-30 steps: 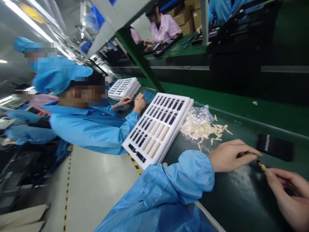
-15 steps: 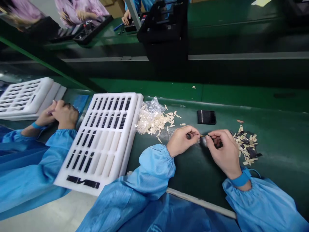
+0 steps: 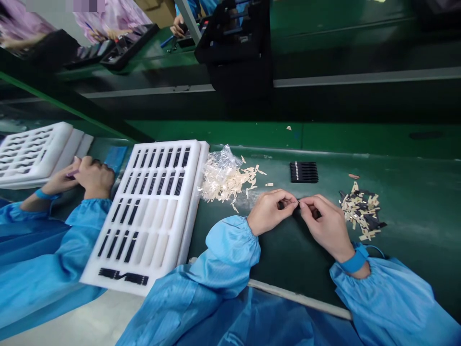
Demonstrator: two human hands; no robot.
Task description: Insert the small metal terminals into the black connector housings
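Over the green bench, my left hand [image 3: 272,209] and my right hand [image 3: 324,223] meet fingertip to fingertip. Both are pinched on a small dark piece [image 3: 298,204], mostly hidden by the fingers; its kind is too small to tell. Just beyond them lies a row of thin black strips [image 3: 304,172] side by side. Right of my right hand is a pile of small cream and black pieces [image 3: 362,211]. To the left of my left hand, a heap of cream tabs [image 3: 230,185] spills from a clear plastic bag [image 3: 225,158].
A white foam tray [image 3: 163,274] with black strips in several slots stands at left, stacked on another. Beyond it are a co-worker's hands [image 3: 90,178] and more foam trays [image 3: 57,144]. A black bin [image 3: 237,62] stands at the back. Other people sit across the bench.
My right hand has moved left, closing the gap to my left hand. The yellowish bit seen between the fingertips no longer shows. The whole view has shifted slightly.
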